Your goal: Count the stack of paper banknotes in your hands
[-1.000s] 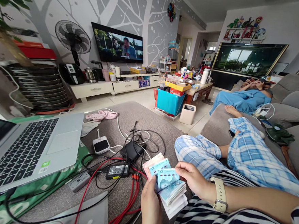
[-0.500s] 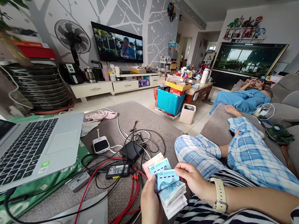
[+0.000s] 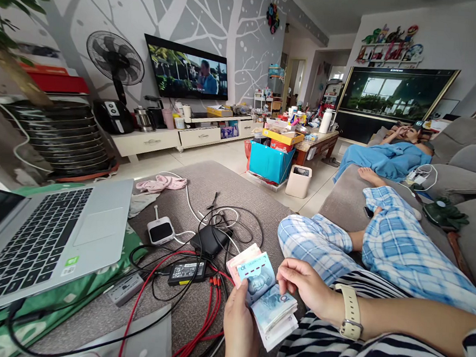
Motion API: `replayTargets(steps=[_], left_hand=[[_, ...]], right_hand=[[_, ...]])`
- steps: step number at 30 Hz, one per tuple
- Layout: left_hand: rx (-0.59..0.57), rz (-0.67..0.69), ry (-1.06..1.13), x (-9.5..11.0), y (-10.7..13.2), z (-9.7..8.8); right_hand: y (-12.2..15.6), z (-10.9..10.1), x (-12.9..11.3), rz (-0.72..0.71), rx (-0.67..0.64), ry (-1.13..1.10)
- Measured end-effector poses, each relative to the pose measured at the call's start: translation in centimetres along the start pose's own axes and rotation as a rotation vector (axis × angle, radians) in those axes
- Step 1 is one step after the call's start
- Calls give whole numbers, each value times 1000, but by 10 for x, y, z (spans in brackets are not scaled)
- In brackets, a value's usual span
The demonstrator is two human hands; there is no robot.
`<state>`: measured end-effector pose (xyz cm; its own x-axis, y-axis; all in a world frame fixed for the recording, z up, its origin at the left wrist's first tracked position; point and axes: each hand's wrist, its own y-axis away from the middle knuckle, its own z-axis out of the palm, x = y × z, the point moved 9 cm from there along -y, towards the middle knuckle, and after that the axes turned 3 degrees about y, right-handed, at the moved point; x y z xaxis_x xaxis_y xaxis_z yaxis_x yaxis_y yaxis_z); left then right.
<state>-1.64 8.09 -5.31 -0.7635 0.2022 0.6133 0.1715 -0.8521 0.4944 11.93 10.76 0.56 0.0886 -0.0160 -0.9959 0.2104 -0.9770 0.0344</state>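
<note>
Right hand (image 3: 306, 284) has dropped from the banknotes' (image 3: 260, 282) upper edge toward their fold, fingers curled, can't tell if gripping paper; left hand (image 3: 241, 323) pinches the folded stack, pink and blue edges fanned, over grey woven upholstery (image 3: 225, 183). Thin red cables (image 3: 207, 318) and looped black ones crowd close on the left, smooth silver laptop (image 3: 99, 228) farther out, fabric stretching past to a rounded edge, then glossy tiled floor (image 3: 207, 153) and mural wall (image 3: 247, 48).
</note>
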Motion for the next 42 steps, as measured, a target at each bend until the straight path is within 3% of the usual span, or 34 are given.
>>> replayTargets(steps=[13,30,42], left_hand=[[-46,-36,9,-6,-3,1],[-126,-61,29,-10,-3,5],[-123,-49,11,-10,-4,2]], right_hand=[[0,2,4,5,-18,-37],[-3,-8,8,-39,53,2],[-6,2,15,28,-36,-18]])
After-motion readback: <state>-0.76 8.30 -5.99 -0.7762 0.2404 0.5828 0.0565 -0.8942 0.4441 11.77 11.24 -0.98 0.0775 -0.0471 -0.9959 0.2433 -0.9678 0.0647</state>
